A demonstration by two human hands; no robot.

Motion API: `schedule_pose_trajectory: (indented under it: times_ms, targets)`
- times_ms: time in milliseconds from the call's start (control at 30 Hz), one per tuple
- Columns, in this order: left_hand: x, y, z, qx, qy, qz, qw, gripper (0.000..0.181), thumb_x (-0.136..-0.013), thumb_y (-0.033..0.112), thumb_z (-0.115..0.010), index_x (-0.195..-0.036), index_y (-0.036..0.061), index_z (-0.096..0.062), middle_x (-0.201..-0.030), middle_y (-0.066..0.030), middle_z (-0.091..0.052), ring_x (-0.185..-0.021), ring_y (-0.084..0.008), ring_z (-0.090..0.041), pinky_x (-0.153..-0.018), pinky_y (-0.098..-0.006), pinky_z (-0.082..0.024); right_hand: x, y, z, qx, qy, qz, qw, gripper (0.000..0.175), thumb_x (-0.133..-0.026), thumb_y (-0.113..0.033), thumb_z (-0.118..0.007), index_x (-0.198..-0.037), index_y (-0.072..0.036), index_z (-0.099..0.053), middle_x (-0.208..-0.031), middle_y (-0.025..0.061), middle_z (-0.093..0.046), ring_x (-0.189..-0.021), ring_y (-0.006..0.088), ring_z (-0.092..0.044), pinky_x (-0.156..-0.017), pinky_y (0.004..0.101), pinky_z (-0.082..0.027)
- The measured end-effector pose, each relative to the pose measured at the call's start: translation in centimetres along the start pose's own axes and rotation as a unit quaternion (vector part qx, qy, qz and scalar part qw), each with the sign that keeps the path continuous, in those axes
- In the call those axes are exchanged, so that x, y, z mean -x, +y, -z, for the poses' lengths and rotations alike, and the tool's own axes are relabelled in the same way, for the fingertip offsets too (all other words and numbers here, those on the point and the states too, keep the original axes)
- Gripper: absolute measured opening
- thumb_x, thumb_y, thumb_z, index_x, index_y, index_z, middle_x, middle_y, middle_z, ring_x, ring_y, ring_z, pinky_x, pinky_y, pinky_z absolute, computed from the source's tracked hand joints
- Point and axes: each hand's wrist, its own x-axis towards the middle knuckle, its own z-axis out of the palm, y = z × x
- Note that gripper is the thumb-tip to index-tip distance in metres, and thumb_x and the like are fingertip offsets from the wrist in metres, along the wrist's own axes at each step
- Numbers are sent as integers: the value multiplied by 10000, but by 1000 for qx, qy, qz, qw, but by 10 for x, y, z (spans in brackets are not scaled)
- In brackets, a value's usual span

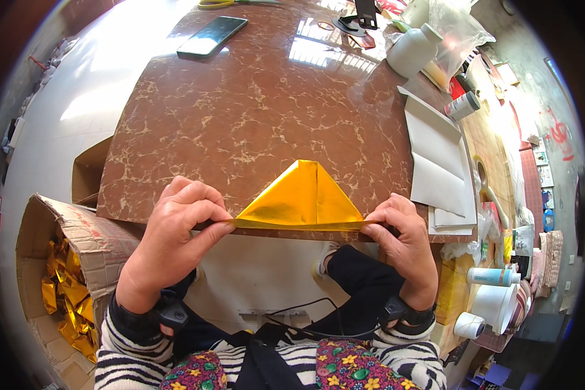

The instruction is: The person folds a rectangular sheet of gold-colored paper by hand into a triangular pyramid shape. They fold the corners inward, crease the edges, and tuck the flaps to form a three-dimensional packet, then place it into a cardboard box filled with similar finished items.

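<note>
A sheet of shiny gold foil paper [282, 200], folded to a peak with a flattened top, lies at the near edge of the brown marbled table [273, 107]. Its long near edge carries a narrow folded strip. My left hand [175, 234] pinches the left corner of that strip between thumb and fingers. At the opposite corner, my right hand [399, 239] grips with thumb and forefinger. The paper's peak points away from me, and a vertical crease runs down its middle.
On the left stands a cardboard box [97, 253] holding crumpled-looking gold foil pieces [66, 292]. A smartphone [212, 36] and yellow-handled scissors [219, 3] lie farther back. To the right are white paper sheets [438, 161], a white plastic bottle [413, 51] and a small grey-capped container [463, 106].
</note>
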Motion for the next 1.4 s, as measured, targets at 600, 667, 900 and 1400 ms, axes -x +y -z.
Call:
schedule_pose_trajectory:
  times_ms: [600, 667, 900, 1400]
  targets:
    - [-2, 14, -14, -50, 56, 37, 997, 140, -783, 70, -784, -779, 47, -647, -980, -65, -669, -975, -286, -569, -866, -382, -473, 0, -7, -7, 58, 38, -56, 996, 162, -876, -161, -800, -844, -39, -696, -790, 72, -587, -801, 262, -556, -851, 380, -418]
    - [-2, 15, -15, -51, 61, 38, 996, 144, -774, 64, -788, -766, 49, -644, -971, -63, -668, -968, -284, -568, -861, -380, -474, 0, -8, -7, 62, 44, -57, 995, 179, -864, -164, -810, -829, -40, -686, -784, 70, -583, -788, 259, -553, -835, 380, -420]
    - [-3, 16, -16, -59, 76, 37, 995, 153, -756, 46, -793, -741, 56, -641, -962, -62, -665, -963, -285, -568, -859, -383, -474, -1, -9, -7, 83, 45, -58, 994, 151, -850, -121, -812, -833, -14, -707, -765, 57, -557, -757, 200, -520, -687, 335, -424]
    - [-3, 12, -17, -72, 72, 35, 994, 189, -774, 56, -810, -774, 52, -621, -985, -74, -642, -980, -296, -551, -873, -395, -460, 0, -10, -11, 89, 53, -88, 991, 193, -840, -168, -824, -810, -54, -672, -766, 59, -573, -764, 254, -545, -823, 388, -419]
